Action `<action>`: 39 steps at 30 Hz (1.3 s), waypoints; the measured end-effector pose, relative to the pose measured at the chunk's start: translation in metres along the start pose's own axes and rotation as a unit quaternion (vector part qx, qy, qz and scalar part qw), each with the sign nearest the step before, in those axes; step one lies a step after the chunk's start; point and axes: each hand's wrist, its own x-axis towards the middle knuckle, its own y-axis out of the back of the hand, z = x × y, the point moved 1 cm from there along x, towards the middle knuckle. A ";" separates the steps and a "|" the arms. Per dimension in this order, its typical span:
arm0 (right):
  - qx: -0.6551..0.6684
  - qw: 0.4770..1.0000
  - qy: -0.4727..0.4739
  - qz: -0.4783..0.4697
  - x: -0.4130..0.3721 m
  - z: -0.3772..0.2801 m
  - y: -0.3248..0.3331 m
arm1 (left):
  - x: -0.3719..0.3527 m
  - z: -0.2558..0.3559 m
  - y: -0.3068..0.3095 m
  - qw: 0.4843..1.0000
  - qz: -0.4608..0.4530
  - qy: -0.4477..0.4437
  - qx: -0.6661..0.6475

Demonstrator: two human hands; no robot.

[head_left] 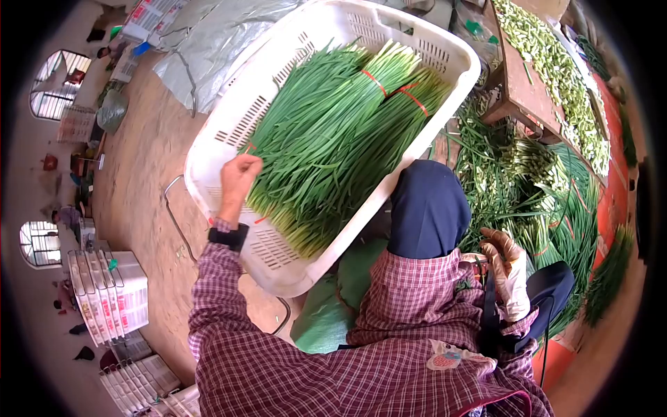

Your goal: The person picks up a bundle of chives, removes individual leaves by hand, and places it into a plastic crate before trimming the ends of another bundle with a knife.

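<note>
**Banded greens in a tilted crate, left hand on the stack**

Left hand: bare, with a dark wrist strap and a checked sleeve. The fingers are bent and held close together, with the tips on the near edge of the bundled long flat green leaves. I cannot tell whether they pinch a few blades or only press on them. A scrap of red sits just beyond the fingertips.

The bundles lie side by side in a white slotted plastic crate. It is tipped up, with its lower rim against the dark blue trouser knee. Thin red bands cinch the bundles at the end farthest from the fingers. The pale stem ends lie below and to the thumb side.

Right hand: in a pale glove, well apart from the crate. The fingers are loosely straight and together, and nothing shows in them. Beyond it lies a loose heap of the same greens, with a brown wooden table above.

Handling, as a judgement:
- Each bundle looks light, soft and floppy, and the blades are smooth enough to slide out of a slack band.
- The leaves likely crease and bruise under a hard squeeze.
- The best hold looks to be around the band, or at the firmer pale stems, with the palm under the middle so the bundle doesn't fold.
- The crate is rigid, and loaded like this it seems best taken at the rim.
</note>
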 end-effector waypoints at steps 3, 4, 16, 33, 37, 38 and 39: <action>0.024 1.000 -0.003 0.014 -0.007 0.000 0.001 | -0.004 0.018 -0.045 1.000 -0.012 -0.013 0.022; 0.038 0.999 -0.011 0.029 -0.010 0.000 0.001 | -0.002 0.020 -0.056 0.997 -0.019 -0.047 0.064; 0.012 0.999 -0.021 0.040 -0.021 0.009 0.010 | 0.019 0.008 -0.103 0.975 0.022 -0.102 0.195; 0.049 0.997 -0.044 0.039 -0.023 0.018 0.005 | 0.013 0.010 -0.099 0.957 0.030 0.152 -0.245; 0.034 0.996 -0.073 0.030 -0.022 0.012 0.000 | -0.002 0.057 -0.133 0.949 -0.147 0.119 -0.254; 0.042 0.996 -0.069 0.025 -0.023 0.012 0.000 | -0.004 0.057 -0.141 0.941 -0.165 0.143 -0.257; 0.051 0.996 -0.064 0.021 -0.024 0.012 0.000 | -0.004 0.054 -0.149 0.934 -0.182 0.165 -0.260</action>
